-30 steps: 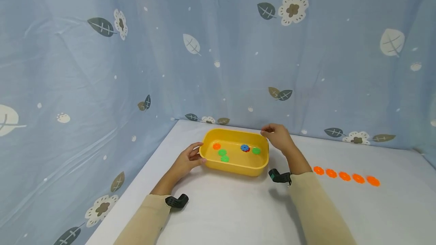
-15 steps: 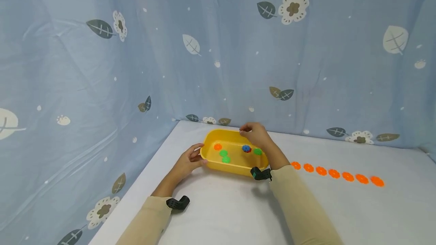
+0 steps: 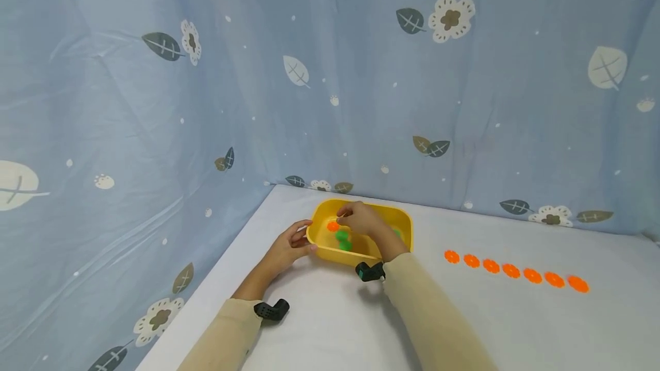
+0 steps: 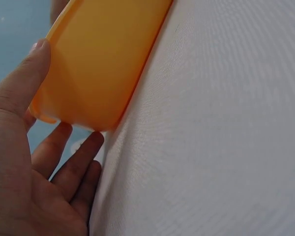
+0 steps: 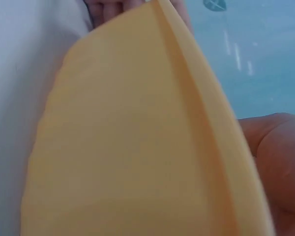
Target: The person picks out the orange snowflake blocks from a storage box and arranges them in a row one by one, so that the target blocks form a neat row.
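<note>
The yellow plastic basin (image 3: 402,213) stands on the table near the back curtain. At its left end my left hand (image 3: 282,252) holds it, thumb on the near rim and fingertips against the end wall, as the left wrist view shows. Over the inside of the basin is my right hand (image 3: 363,219), its fingertips close above an orange flower-shaped disc (image 3: 333,226). No piece is visible between those fingers. Green flower-shaped discs (image 3: 344,244) lie just below that hand. Another green disc (image 3: 396,233) is partly covered by the right wrist. In the right wrist view the basin's wall hides the fingertips.
A row of several orange flower-shaped discs (image 3: 511,271) lies on the white table to the right of the basin. Behind and to the left hangs a blue patterned curtain (image 3: 361,102). Each wrist wears a small black camera (image 3: 272,310).
My right hand has moved left from the basin's far right corner to above the orange disc inside. It now covers the blue and red discs. The left hand has stayed on the basin.
</note>
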`<action>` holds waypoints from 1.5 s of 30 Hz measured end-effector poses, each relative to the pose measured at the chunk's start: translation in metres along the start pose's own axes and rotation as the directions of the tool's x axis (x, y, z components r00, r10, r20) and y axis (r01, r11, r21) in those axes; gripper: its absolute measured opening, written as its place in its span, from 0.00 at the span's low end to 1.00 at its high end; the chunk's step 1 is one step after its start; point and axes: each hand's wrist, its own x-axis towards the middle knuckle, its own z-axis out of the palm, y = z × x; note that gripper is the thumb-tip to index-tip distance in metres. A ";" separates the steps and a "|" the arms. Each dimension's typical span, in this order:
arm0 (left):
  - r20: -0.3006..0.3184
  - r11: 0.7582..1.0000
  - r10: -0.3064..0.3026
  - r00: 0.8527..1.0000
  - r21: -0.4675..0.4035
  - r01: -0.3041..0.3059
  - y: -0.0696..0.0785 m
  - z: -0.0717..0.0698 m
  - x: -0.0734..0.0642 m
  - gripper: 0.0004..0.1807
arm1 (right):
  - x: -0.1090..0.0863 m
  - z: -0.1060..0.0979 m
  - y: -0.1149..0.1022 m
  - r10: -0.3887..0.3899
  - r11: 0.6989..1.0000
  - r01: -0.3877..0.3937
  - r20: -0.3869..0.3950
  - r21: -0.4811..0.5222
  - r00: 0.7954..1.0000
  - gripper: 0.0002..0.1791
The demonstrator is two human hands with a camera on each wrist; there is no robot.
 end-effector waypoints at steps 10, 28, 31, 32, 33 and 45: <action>0.008 1.000 0.000 1.000 -0.021 0.000 0.000 0.004 -0.004 0.39 | 0.021 0.015 -0.005 0.087 0.987 -0.081 0.034 -0.142 0.996 0.16; 0.028 0.998 0.051 0.998 -0.024 -0.051 0.002 0.005 0.005 0.41 | 0.032 0.028 -0.007 0.132 0.925 -0.157 -0.095 -0.345 0.987 0.14; 0.030 0.998 0.059 0.998 -0.030 -0.058 0.002 0.004 0.004 0.41 | 0.032 0.031 -0.008 0.117 0.918 -0.142 -0.089 -0.371 0.989 0.13; 0.028 0.998 0.056 0.998 -0.025 -0.055 0.002 0.004 0.004 0.41 | 0.032 0.032 -0.007 0.118 0.917 -0.143 -0.089 -0.372 0.989 0.13; 0.027 0.999 0.049 0.998 -0.023 -0.048 0.001 0.004 0.003 0.41 | 0.033 0.033 -0.007 0.120 0.918 -0.144 -0.089 -0.369 0.989 0.13; 0.021 0.999 0.041 0.999 0.006 -0.041 -0.004 0.000 0.002 0.40 | 0.029 0.035 -0.012 0.106 0.956 -0.112 -0.036 -0.273 0.994 0.10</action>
